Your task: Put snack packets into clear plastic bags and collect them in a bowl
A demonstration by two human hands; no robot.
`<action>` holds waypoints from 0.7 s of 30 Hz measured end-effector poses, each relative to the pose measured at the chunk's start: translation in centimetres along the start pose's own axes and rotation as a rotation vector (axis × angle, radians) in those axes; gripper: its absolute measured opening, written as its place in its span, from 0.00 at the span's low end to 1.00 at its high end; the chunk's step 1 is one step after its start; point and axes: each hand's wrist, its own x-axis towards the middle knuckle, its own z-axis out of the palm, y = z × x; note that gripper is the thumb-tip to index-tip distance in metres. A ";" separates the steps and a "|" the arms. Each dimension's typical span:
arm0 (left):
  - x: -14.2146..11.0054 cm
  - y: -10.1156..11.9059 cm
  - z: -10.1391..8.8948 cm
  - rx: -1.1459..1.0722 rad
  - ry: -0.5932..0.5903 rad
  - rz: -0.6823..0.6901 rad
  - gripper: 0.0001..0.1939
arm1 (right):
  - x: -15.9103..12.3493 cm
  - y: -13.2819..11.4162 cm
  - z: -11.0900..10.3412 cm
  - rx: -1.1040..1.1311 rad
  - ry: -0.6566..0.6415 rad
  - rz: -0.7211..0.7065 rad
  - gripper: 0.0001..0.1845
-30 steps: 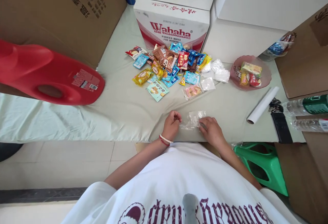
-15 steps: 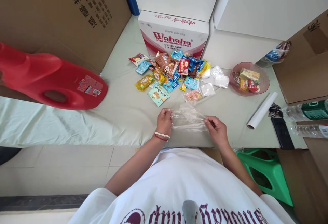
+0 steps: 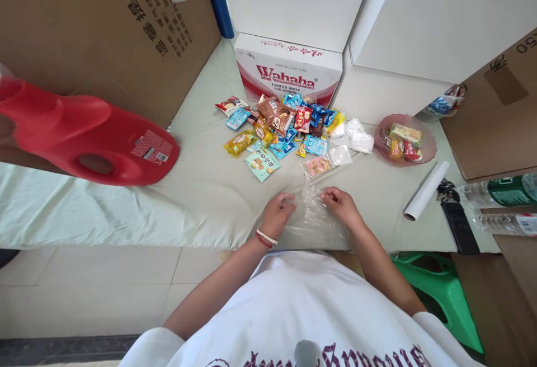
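Note:
A clear plastic bag (image 3: pixel 311 217) hangs spread between my two hands at the near edge of the cloth-covered table (image 3: pixel 201 188). My left hand (image 3: pixel 277 214), with a bead bracelet at the wrist, pinches the bag's left upper edge. My right hand (image 3: pixel 340 206) pinches its right upper edge. Both are closed on the film. Just beyond them lies a heap of wrapped snack packets (image 3: pixel 282 130), with a few clear bags (image 3: pixel 351 135) beside it.
A pink dish (image 3: pixel 425 146) holding snacks sits at the right, near a white roll (image 3: pixel 425 190), keys and two bottles (image 3: pixel 501 189). A red jug (image 3: pixel 90 137) lies at the left. A Wahaha carton (image 3: pixel 289 70) and cardboard boxes stand behind. A green stool (image 3: pixel 438 286) is below right.
The bag was crumpled under my right hand, then stretched wide between both hands. Now the hands have come closer together and the bag hangs down between them.

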 end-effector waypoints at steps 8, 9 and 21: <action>1.1 0.7 -3.2 -0.398 0.171 -0.153 0.27 | 0.3 0.0 0.6 0.335 0.404 0.007 0.17; 1.0 0.4 -3.9 -0.350 0.198 -0.158 0.27 | 0.2 0.5 0.6 0.325 0.402 0.033 0.18; -0.6 1.6 -4.1 1.127 -0.134 0.777 0.20 | -0.1 1.0 0.2 -0.037 0.325 -0.103 0.18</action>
